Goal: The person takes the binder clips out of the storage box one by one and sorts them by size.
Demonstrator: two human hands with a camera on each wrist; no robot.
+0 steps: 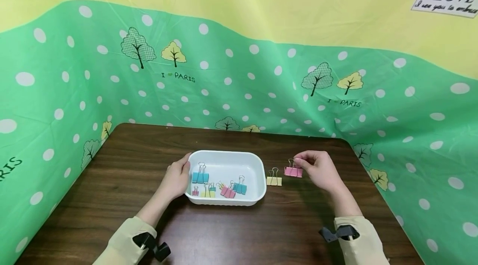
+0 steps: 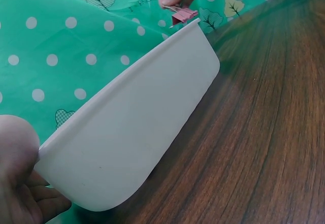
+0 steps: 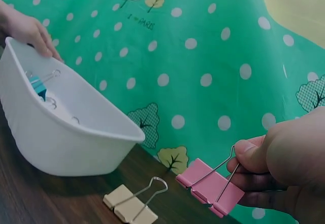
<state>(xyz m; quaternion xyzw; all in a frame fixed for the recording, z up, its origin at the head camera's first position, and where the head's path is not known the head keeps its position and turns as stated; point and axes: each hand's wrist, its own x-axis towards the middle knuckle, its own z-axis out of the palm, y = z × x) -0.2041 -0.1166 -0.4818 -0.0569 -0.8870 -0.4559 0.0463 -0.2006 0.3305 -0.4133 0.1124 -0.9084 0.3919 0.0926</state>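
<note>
Green-and-yellow printed cloth backdrop (image 1: pixel 276 18): hung behind the dark-brown wood-grain table (image 1: pixel 261 231); "I PARIS", with a small mark between the words, was printed below two pairs of trees; a cropped part of that wording showed at the left edge.
White printed panels (image 1: pixel 446 2): the right one read "LOVE" in capitals above smaller script, apparently "I see you to embrace", its end cropped; the other, cut by the top edge, showed "you to embrace".
Left hand (image 1: pixel 176 178): gripped the left end of the white rectangular plastic tray (image 1: pixel 228 166), thumb over the rim, fingers bent against the outer wall; the forearm reached in from the lower left.
Right hand (image 1: pixel 320 169): thumb and fingers pinched the wire handle of a pink metal binder clip (image 3: pixel 210 186); the forearm slanted up from the lower right.
Pink clip: hung from its handle above the table, right of the tray.
Pale-yellow binder clip (image 1: pixel 274 181): lay on the table between tray and pink clip.
Tray contents: blue, pink and yellow binder clips (image 1: pixel 200 177), mostly along the near side.
Cream sleeves (image 1: pixel 125 240): each bore a black wrist mount (image 1: pixel 346 232).
</note>
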